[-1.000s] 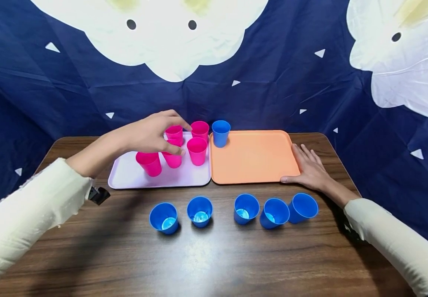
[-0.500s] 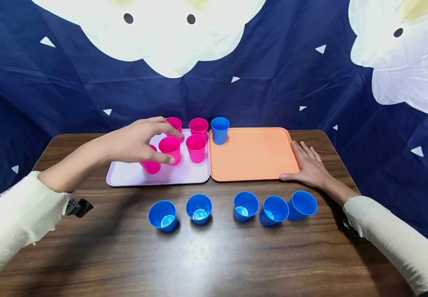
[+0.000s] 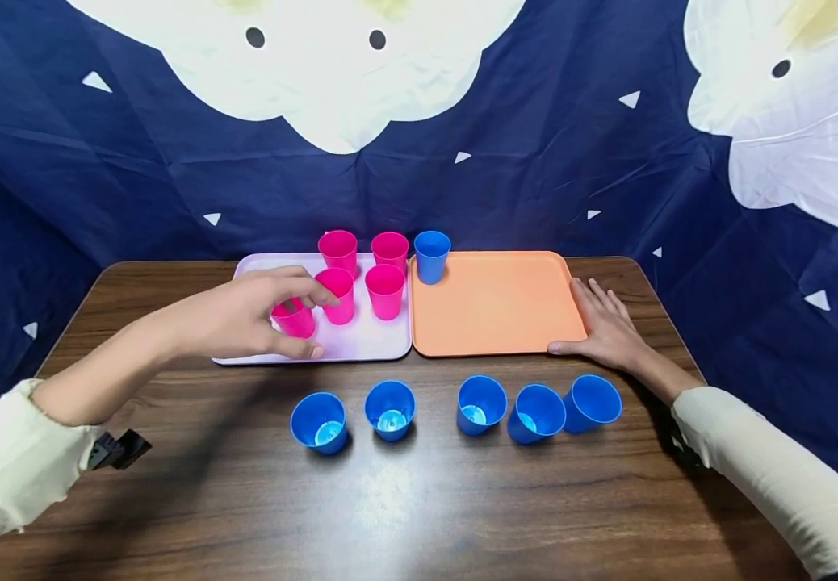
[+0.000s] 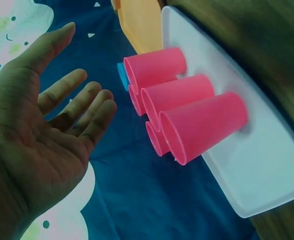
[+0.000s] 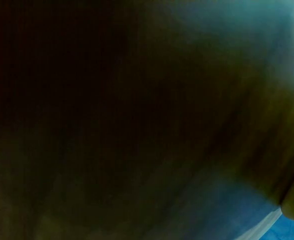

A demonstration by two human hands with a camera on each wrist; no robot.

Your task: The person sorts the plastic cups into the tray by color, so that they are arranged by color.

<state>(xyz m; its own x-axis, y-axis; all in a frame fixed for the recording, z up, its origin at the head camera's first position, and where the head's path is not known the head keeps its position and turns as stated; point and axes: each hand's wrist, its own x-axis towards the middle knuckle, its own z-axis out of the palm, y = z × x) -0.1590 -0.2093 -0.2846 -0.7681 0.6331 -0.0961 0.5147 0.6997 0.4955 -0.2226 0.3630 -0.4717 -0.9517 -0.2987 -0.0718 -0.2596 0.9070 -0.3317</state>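
Observation:
My left hand [image 3: 248, 315] hovers over the left part of the lavender tray [image 3: 371, 345], fingers loosely bent and holding nothing. In the head view it partly covers the nearest-left pink cup [image 3: 295, 323]. The left wrist view shows the palm empty and apart from the pink cups [image 4: 204, 127]. Several pink cups stand upright on this tray, among them a front-right one [image 3: 385, 294]. My right hand [image 3: 604, 327] rests spread at the right edge of the orange tray [image 3: 499, 311]. One blue cup [image 3: 431, 260] stands at that tray's back left corner.
Several blue cups stand in a row on the wooden table [image 3: 390, 516] before the trays, from a left one [image 3: 320, 421] to a right one [image 3: 593, 402]. A dark blue cloth [image 3: 535, 186] hangs behind. The right wrist view is dark and blurred.
My left hand has drawn back leftward and nearer to me, from over the middle pink cups. The cups stay in place, and my right hand has not moved.

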